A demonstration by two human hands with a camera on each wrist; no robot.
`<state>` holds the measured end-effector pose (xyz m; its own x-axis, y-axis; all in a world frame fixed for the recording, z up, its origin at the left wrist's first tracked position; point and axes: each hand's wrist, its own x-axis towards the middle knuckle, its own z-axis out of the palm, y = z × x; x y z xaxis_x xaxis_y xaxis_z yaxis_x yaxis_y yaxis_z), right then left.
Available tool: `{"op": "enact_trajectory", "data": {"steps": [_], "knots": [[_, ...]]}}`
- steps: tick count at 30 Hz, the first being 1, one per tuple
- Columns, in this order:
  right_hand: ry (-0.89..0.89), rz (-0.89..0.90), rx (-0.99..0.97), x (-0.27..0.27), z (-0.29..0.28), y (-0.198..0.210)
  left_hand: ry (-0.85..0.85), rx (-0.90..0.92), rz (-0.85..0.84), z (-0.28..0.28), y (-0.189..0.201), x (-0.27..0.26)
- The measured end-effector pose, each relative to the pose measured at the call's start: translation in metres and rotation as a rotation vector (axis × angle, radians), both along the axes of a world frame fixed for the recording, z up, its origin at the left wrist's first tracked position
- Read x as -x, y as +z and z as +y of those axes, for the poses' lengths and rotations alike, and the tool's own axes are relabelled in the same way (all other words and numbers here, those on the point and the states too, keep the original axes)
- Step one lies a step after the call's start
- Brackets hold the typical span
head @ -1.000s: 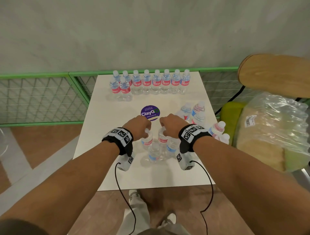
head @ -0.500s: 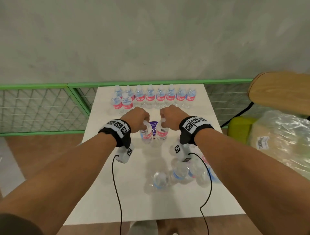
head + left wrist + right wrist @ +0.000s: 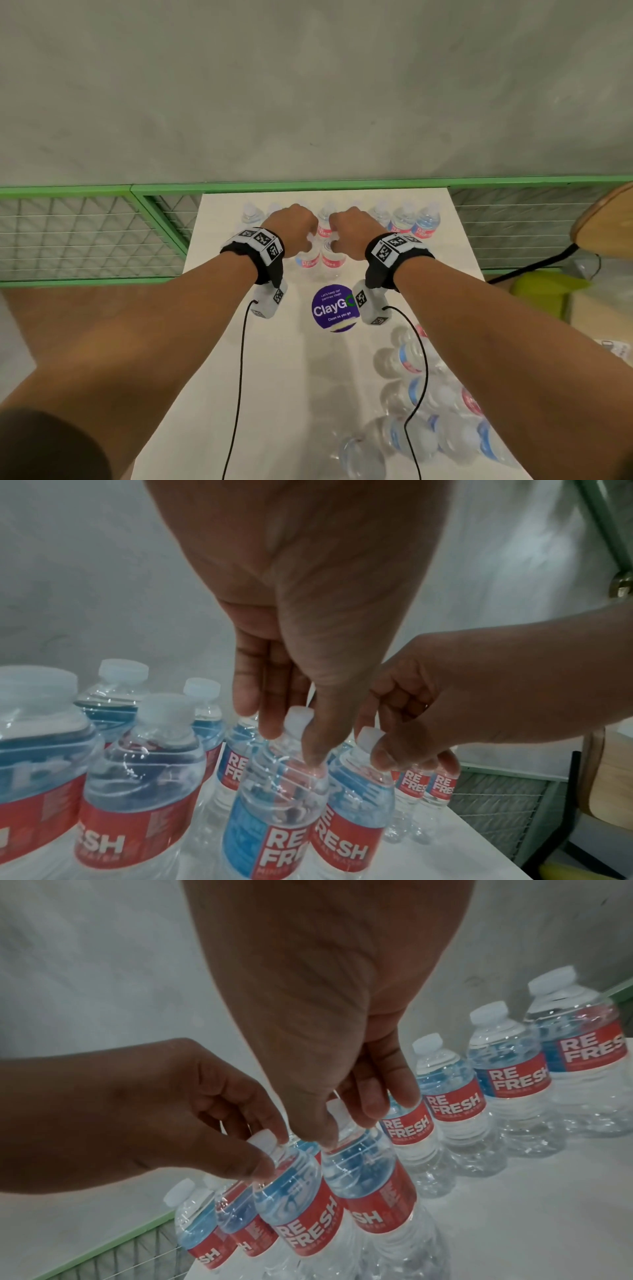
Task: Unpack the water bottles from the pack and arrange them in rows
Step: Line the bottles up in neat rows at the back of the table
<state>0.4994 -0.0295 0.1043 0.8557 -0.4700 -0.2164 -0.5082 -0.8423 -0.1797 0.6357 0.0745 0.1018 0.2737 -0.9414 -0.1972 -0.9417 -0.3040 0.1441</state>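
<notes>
Both hands pinch bottles by the neck, side by side at the far end of the desk. Left hand has its thumb and fingers curled round the neck just under the white cap of the left bottle, thumb tip pressed on the bottle's shoulder. Right hand grips the right bottle the same way, fingers closed about its cap and neck. These two bottles stand upright, touching each other, just in front of the back row of bottles that lines the desk's far edge. In the left wrist view, more upright bottles stand close on the left of the held pair, forming the near row. All carry red and blue "REFRESH" labels and white caps. Nearer the person, a purple round sticker lies on the desk between the wrists. Further back toward the near right corner, a loose cluster of bottles lies blurred. A green-framed mesh fence runs behind the desk under a grey wall.
</notes>
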Motion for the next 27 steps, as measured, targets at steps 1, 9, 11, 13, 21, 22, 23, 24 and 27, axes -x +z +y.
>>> {"op": "enact_trajectory", "data": {"steps": [1, 9, 11, 13, 21, 22, 23, 24, 27], "knots": [[-0.002, 0.002, 0.001, -0.005, -0.002, -0.002, 0.000, 0.000, -0.005, -0.002, -0.003, -0.004], [0.007, 0.002, -0.005, -0.024, -0.009, -0.017, -0.049, -0.025, -0.012, -0.008, -0.013, -0.020], [0.004, -0.015, -0.018, -0.026, -0.009, -0.021, -0.045, -0.013, -0.003, -0.006, -0.017, -0.024], [0.000, -0.028, -0.028, -0.028, -0.010, -0.022, -0.049, 0.010, 0.005, -0.007, -0.020, -0.027], [-0.077, -0.048, -0.030, -0.026, -0.010, -0.031, -0.006, 0.051, -0.001, -0.005, -0.022, -0.032], [-0.086, -0.050, -0.023, -0.026, -0.010, -0.032, -0.003, 0.048, -0.018, -0.004, -0.022, -0.032], [-0.084, -0.052, -0.021, -0.026, -0.009, -0.033, -0.004, 0.045, -0.028, -0.004, -0.022, -0.032], [-0.079, -0.055, -0.025, -0.027, -0.009, -0.034, -0.008, 0.047, -0.030, -0.004, -0.022, -0.032], [-0.064, -0.070, -0.035, -0.028, -0.009, -0.035, 0.002, 0.065, 0.003, -0.004, -0.023, -0.032]]}}
